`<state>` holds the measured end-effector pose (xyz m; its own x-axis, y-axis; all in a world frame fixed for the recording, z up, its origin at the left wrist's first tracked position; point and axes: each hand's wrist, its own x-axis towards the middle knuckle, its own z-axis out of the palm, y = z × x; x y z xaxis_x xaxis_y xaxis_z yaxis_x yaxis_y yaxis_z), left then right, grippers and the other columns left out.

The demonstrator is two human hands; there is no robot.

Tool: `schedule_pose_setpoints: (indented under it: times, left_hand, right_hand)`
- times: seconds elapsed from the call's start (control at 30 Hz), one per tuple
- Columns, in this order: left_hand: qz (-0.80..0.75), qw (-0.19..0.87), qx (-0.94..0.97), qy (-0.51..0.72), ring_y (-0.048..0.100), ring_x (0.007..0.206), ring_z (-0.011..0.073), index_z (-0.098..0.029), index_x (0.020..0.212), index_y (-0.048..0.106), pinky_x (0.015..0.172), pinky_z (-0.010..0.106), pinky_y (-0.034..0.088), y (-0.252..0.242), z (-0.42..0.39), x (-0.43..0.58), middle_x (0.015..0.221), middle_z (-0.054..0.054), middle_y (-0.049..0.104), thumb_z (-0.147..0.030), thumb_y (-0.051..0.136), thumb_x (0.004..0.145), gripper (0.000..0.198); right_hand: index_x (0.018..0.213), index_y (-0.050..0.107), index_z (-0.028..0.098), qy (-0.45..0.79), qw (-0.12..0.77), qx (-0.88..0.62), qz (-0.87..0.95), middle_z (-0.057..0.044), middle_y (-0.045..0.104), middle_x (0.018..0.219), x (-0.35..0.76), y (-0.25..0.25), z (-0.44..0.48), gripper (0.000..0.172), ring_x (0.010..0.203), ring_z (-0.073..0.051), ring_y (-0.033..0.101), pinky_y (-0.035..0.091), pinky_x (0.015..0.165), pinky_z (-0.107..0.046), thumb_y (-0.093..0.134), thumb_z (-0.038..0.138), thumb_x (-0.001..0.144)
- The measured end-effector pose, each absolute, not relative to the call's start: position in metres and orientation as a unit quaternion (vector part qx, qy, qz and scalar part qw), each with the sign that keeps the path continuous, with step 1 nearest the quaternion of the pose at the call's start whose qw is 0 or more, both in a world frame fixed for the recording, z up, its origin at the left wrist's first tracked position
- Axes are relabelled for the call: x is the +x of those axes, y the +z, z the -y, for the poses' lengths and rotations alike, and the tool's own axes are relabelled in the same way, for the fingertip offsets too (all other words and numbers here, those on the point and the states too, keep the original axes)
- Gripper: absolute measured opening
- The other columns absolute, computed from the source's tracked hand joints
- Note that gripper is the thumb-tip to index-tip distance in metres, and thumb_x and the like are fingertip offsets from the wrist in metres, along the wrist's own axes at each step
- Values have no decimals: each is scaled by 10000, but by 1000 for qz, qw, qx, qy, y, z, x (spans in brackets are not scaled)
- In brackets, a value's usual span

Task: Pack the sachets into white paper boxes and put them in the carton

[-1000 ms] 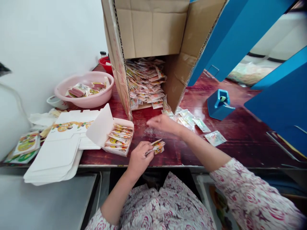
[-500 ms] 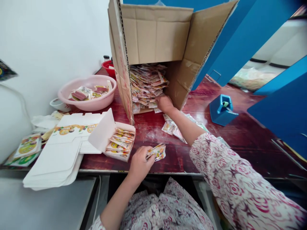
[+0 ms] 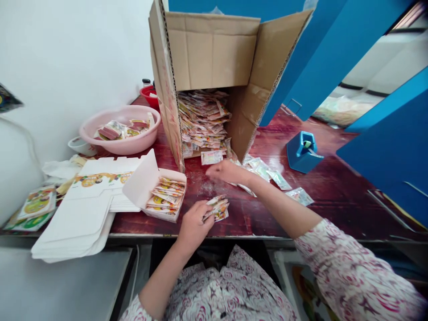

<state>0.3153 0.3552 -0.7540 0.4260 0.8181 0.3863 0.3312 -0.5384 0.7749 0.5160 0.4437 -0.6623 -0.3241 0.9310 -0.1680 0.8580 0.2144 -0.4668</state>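
Right hand palm-down (fingers curled) over red tabletop

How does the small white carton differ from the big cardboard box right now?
The white carton is far smaller than the cardboard box. The carton is white card; the box is brown corrugated. The carton's sachets lie in neat overlapping rows; the box's sachets form a loose heap. Both are open and hold printed sachets.
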Motion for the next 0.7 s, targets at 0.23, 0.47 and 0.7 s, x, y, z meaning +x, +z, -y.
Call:
schedule_pose_setpoints:
  times: [0.23,0.47,0.7]
  left_hand:
    - [-440,357,747,349,717,979,199,-227,1310,541,909,345,570,-746,-353,314,1089,50,744,-155,619,818,504]
    - [-459,371,736,332,710,969,209,-215,1064,676,898,344,554,-745,-359,315,1041,44,755,-149,665,792,281]
    - [-437,347,761,330,686,928,202,-205,1014,703,880,355,545,-741,-359,313,978,41,741,-122,653,806,229]
  right_hand:
    - [1359,590,96,19,24,-681,731,-208,584,1389,525,-692,-505,459,1304,-359,493,449,1004,-420,586,240,923]
    - [1268,643,125,6,4,-671,742,-204,638,1290,512,-708,-488,405,1275,-346,501,434,1018,-426,556,363,952]
    - [1202,696,107,56,-8,-665,744,-214,691,1205,503,-705,-471,353,1139,-308,622,482,917,-362,475,152,930]
